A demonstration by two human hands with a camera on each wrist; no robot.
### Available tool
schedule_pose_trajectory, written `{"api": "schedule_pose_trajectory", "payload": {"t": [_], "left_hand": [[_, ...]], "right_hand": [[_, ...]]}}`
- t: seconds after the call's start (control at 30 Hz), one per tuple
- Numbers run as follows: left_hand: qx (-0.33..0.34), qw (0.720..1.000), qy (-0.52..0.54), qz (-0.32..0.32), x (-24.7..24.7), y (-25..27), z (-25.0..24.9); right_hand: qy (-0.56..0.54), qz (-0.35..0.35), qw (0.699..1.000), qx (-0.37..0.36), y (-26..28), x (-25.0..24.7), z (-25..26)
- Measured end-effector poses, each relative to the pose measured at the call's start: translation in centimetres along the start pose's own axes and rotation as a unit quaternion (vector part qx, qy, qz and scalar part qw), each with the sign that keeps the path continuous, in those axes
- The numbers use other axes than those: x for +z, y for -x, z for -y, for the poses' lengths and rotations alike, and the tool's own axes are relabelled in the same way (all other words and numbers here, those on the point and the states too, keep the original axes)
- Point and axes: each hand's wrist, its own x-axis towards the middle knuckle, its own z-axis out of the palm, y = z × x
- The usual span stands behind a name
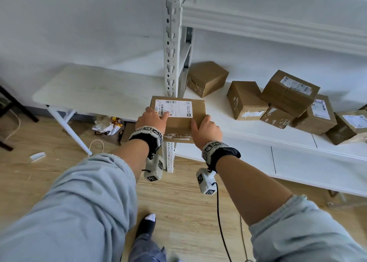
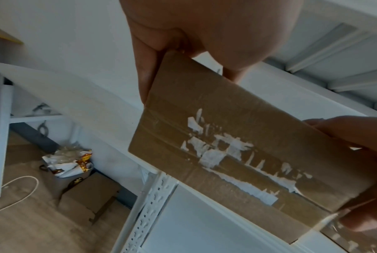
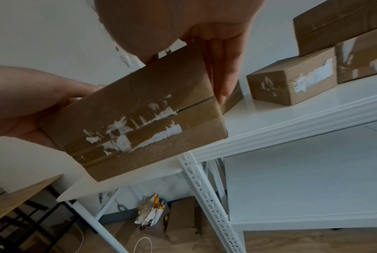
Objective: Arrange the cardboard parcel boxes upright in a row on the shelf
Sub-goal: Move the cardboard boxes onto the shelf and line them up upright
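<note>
Both hands, left (image 1: pixel 152 118) and right (image 1: pixel 205 129), clamp the box (image 1: pixel 182 112) by its short ends, clear of the shelf (image 1: pixel 248 134) corner. Rigid cardboard, probably light; taped faces may slip.

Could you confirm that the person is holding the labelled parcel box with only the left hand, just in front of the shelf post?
Not quite: both the left hand and the right hand grip the labelled parcel box, as the head view shows; it is just in front of the shelf post.

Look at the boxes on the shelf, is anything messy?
Yes. The boxes on the shelf lie jumbled: one labelled box sits tilted on top of others, not in a row. The held box has torn white label scraps on its side.
</note>
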Motion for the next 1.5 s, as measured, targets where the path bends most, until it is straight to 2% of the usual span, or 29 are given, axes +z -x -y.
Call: {"api": "schedule_pose_trajectory", "payload": {"t": [0.17,0.3,0.43,0.63,0.8,0.93,1.17,1.3,1.5], "left_hand": [[-0.044,0.999,0.006,-0.011,-1.7,-3.6,5.2],[-0.073,0.997,0.002,-0.006,-3.2,-8.5,10.0],[-0.076,0.997,-0.001,-0.004,-5.2,-14.5,13.7],[-0.055,0.998,0.027,0.02,-6.4,-23.8,16.5],[-0.016,0.998,0.018,0.058,-5.3,-30.7,16.2],[0.004,0.995,0.043,0.091,-2.7,-36.0,15.0],[0.038,0.992,0.067,0.103,1.6,-46.7,11.3],[0.081,0.987,0.081,0.114,3.6,-51.7,7.9],[0.131,0.967,0.09,0.199,7.6,-55.3,4.8]], "right_hand": [[0.007,0.019,0.999,-0.025,-1.0,3.4,6.0],[0.012,0.039,0.998,-0.038,-2.9,7.2,11.7],[0.025,0.05,0.998,-0.041,-6.3,10.3,17.6],[0.028,0.05,0.998,0.002,-12.4,13.3,23.9],[0.016,0.033,0.997,0.07,-17.4,15.8,25.8],[-0.009,0.017,0.989,0.144,-21.8,17.7,26.2],[-0.112,-0.025,0.968,0.223,-33.2,20.8,26.9],[-0.114,-0.057,0.958,0.257,-39.1,22.3,25.7],[-0.119,-0.098,0.944,0.292,-44.8,25.4,22.5]]}}
